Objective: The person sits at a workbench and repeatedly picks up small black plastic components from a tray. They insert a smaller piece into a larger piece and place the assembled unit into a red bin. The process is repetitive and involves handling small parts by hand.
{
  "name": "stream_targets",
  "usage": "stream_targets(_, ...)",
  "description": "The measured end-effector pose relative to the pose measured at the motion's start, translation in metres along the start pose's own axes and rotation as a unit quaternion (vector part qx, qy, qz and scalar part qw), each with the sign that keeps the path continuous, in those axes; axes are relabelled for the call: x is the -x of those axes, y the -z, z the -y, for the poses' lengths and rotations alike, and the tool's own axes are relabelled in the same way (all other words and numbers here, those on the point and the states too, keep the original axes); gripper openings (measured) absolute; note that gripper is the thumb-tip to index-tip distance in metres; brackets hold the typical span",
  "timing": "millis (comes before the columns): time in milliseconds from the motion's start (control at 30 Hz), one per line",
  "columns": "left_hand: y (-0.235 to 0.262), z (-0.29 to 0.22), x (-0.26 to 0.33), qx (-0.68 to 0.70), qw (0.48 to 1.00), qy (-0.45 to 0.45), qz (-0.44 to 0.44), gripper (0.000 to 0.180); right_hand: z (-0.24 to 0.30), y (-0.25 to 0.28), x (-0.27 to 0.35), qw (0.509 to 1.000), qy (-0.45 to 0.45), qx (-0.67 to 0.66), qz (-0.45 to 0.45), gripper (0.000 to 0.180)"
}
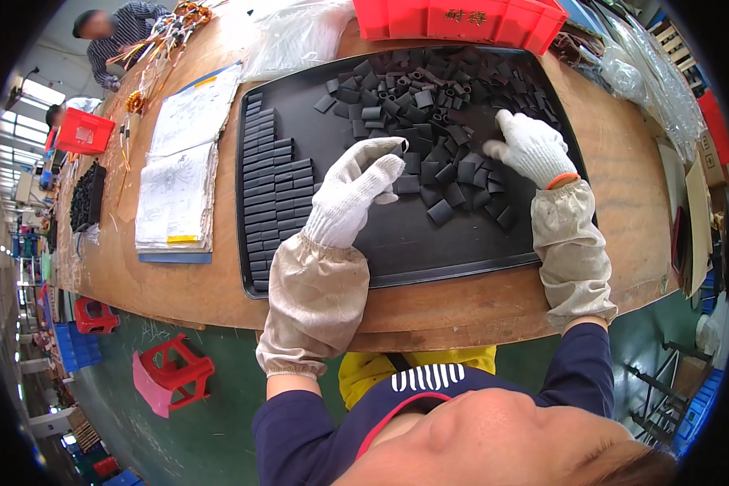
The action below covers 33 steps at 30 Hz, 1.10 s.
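Both my hands wear white knitted gloves with beige sleeve covers. My left hand (356,186) is above the middle of a black tray (397,251), thumb and fingers pinched on a short piece of black tubing (404,147), seen end-on. My right hand (535,148), an orange band at its wrist, hovers at the right side of a loose pile of short black tubing pieces (437,154). Its thumb and forefinger are apart, and I see nothing between them. Along the tray's left side, more black tubing pieces (271,194) lie in neat columns.
Left of the tray lie stacked papers (176,194) on a blue folder. Behind it are clear plastic bags (296,40) and a red bin (462,20). Plastic wrap (648,81) covers the right side. A red stool (178,373) stands on the floor. Another person (117,40) is at the table's far left.
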<state>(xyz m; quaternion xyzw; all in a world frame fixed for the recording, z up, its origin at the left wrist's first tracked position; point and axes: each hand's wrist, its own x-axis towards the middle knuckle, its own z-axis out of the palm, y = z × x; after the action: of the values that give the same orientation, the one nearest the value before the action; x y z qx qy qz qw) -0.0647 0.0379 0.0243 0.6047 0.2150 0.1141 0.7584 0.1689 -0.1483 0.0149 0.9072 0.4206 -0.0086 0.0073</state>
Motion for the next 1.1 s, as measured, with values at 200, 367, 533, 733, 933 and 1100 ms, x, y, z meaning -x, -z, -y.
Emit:
stream_targets(200,0.001,0.002,-0.002,-0.01,1.0,-0.007,0.017,0.042,-0.001,0.0,-0.002,0.998,0.049,-0.038,-0.028,0.021)
stream_targets(367,0.003,0.004,-0.002,-0.02,0.999,-0.002,0.037,0.044,0.009,0.025,0.009,0.998,0.05,-0.044,-0.009,0.025)
stream_targets(533,0.002,0.003,-0.001,-0.044,0.998,0.001,0.043,0.044,0.01,0.022,0.01,0.992,0.078,-0.073,0.061,0.032)
stream_targets(733,0.001,0.001,-0.001,-0.049,0.998,0.001,0.043,0.044,0.017,0.004,-0.002,0.994,0.069,-0.081,0.022,0.028)
stream_targets(933,0.002,0.001,-0.001,-0.048,0.998,0.002,0.046,0.043,0.019,0.006,0.001,0.988,0.112,-0.11,0.0,0.028)
stream_targets(1100,0.001,0.001,-0.001,-0.047,0.998,0.005,0.047,0.039,0.017,0.01,-0.002,0.969,0.142,-0.199,-0.021,0.026)
